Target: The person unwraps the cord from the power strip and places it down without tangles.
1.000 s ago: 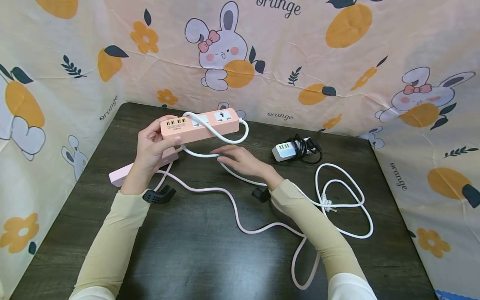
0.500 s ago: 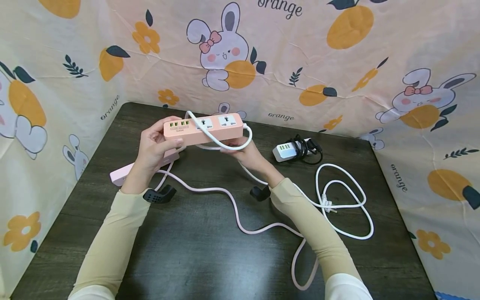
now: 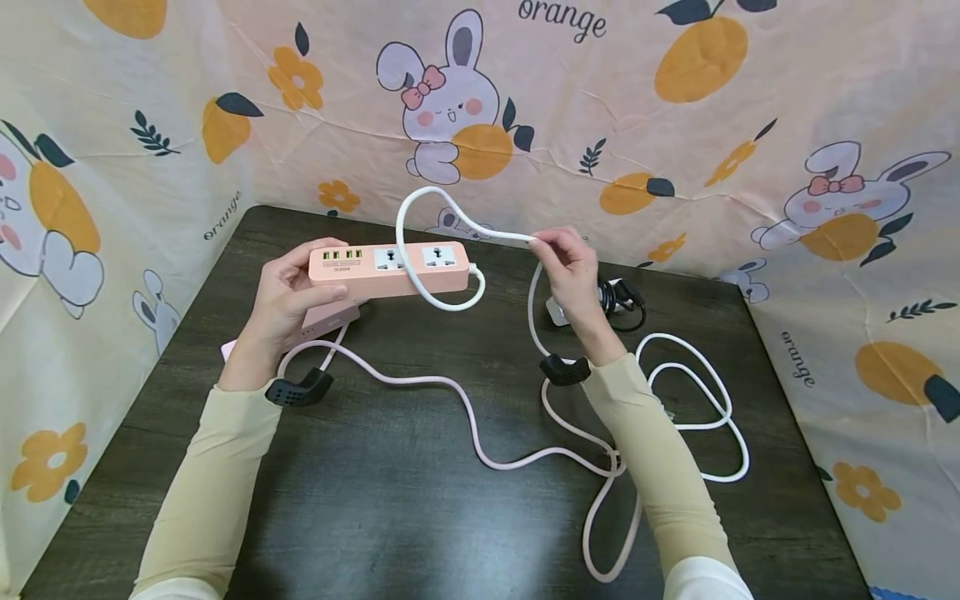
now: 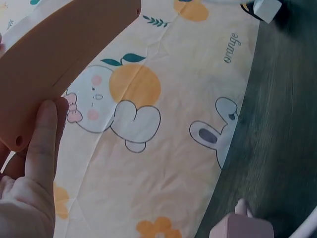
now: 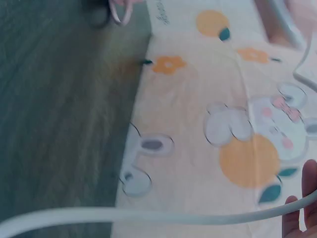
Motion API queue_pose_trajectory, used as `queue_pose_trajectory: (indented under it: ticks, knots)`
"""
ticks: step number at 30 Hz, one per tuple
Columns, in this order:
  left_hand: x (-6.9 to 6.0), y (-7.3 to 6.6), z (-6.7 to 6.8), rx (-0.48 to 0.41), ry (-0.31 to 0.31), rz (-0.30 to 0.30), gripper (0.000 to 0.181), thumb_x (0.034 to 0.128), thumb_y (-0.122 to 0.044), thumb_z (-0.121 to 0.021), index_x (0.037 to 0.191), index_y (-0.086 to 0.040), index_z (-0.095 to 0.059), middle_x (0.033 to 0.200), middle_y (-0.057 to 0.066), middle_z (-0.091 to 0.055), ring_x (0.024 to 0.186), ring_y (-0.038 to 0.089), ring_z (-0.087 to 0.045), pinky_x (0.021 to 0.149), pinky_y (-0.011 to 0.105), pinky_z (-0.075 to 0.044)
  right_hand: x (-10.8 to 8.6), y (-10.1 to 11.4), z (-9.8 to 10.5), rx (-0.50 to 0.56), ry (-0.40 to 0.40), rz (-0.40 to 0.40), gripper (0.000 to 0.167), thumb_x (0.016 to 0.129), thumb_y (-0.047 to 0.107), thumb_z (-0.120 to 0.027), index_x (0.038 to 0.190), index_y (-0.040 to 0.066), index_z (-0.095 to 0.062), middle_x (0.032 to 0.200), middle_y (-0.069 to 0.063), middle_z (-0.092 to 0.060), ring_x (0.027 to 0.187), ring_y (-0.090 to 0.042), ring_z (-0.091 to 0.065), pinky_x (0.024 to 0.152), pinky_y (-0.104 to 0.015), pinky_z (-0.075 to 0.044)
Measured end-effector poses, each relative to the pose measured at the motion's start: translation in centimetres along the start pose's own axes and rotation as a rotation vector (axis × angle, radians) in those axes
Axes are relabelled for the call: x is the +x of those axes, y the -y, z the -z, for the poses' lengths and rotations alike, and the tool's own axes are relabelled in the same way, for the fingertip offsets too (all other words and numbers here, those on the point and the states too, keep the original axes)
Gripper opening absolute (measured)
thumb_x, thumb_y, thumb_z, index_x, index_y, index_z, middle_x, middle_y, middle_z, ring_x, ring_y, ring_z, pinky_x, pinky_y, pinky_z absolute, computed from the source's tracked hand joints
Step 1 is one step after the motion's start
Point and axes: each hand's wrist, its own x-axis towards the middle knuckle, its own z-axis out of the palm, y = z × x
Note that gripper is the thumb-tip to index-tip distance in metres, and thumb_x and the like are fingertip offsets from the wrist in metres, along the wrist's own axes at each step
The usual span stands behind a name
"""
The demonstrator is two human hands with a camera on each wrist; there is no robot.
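In the head view, the left hand [image 3: 285, 296] grips the left end of an orange-pink power strip [image 3: 390, 271], lifted off the table, its sockets facing the camera. The white cable [image 3: 468, 218] leaves the strip's right end, loops up over its front and runs to the right hand [image 3: 572, 271], which pinches it between thumb and fingertips. The left wrist view shows the strip's plain back [image 4: 59, 54] with a finger pressed along it. Across the bottom of the right wrist view the cable [image 5: 148, 216] stretches to the fingers [image 5: 309, 183].
A pinkish-purple power strip [image 3: 330, 318] lies behind the left hand, its pale cable [image 3: 420, 380] winding to the right. Behind the right hand is a white strip [image 3: 557, 313] with a black cable [image 3: 630, 304]. White cable coils [image 3: 738, 442] lie at the right; patterned cloth hangs behind.
From beneath the strip, the right hand has moved right and up, pinching the white cable and drawing its loop higher and wider. The left hand and strip have shifted slightly left and down.
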Motion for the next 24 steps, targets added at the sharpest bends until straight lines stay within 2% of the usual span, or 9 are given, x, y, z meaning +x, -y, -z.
queue_pose_trajectory:
  ticks: [3, 6, 10, 15, 18, 24]
  knots:
    - [-0.1, 0.1, 0.6, -0.003, -0.008, -0.010, 0.049, 0.0699, 0.026, -0.057, 0.111, 0.000, -0.063, 0.108, 0.011, -0.059, 0.096, 0.018, -0.058, 0.080, 0.022, -0.051, 0.1, -0.8, 2.1, 0.002, -0.018, 0.028, 0.011, 0.086, -0.007, -0.060, 0.089, -0.018, -0.061, 0.084, 0.008, -0.058, 0.077, -0.007, -0.052, 0.067, -0.017, -0.045]
    - [-0.2, 0.2, 1.4, -0.011, -0.046, -0.031, 0.048, 0.0698, 0.027, -0.057, 0.110, 0.001, -0.063, 0.105, 0.011, -0.061, 0.094, 0.017, -0.059, 0.078, 0.022, -0.051, -0.2, -1.1, 3.9, 0.000, -0.021, 0.046, 0.011, 0.086, -0.006, -0.061, 0.089, -0.017, -0.062, 0.084, 0.007, -0.058, 0.077, -0.007, -0.052, 0.068, -0.017, -0.045]
    - [-0.3, 0.6, 2.4, -0.016, -0.152, -0.033, 0.044, 0.0719, 0.024, -0.059, 0.109, 0.001, -0.065, 0.103, 0.009, -0.061, 0.093, 0.017, -0.059, 0.077, 0.021, -0.051, -1.0, 0.3, 5.6, -0.023, 0.023, 0.024, 0.006, 0.084, -0.015, -0.058, 0.087, -0.020, -0.059, 0.085, 0.006, -0.059, 0.078, -0.007, -0.053, 0.068, -0.016, -0.045]
    - [-0.8, 1.0, 3.7, -0.044, -0.318, -0.009, 0.040, 0.0734, 0.021, -0.064, 0.108, 0.001, -0.065, 0.102, 0.009, -0.061, 0.093, 0.016, -0.060, 0.076, 0.020, -0.052, -2.6, 1.7, 7.1, -0.187, 0.146, 0.045, 0.005, 0.077, -0.019, -0.062, 0.080, -0.015, -0.063, 0.081, -0.006, -0.062, 0.080, -0.006, -0.053, 0.069, -0.018, -0.042]
    - [-1.0, 1.3, 4.5, -0.049, -0.405, 0.009, 0.040, 0.0730, 0.019, -0.066, 0.109, 0.001, -0.064, 0.100, 0.008, -0.062, 0.091, 0.016, -0.062, 0.075, 0.019, -0.052, -3.6, 0.6, 8.1, -0.281, 0.236, 0.074, 0.013, 0.072, -0.019, -0.067, 0.078, -0.008, -0.067, 0.078, -0.013, -0.062, 0.079, -0.006, -0.054, 0.069, -0.021, -0.042]
    - [-1.3, 1.6, 5.9, -0.062, -0.545, 0.043, 0.042, 0.0716, 0.017, -0.070, 0.110, 0.001, -0.063, 0.098, 0.007, -0.062, 0.089, 0.015, -0.062, 0.072, 0.017, -0.052, -5.3, -1.5, 8.7, -0.431, 0.450, 0.113, 0.019, 0.067, -0.007, -0.078, 0.079, 0.005, -0.070, 0.073, -0.001, -0.062, 0.069, -0.007, -0.053, 0.062, -0.020, -0.043]
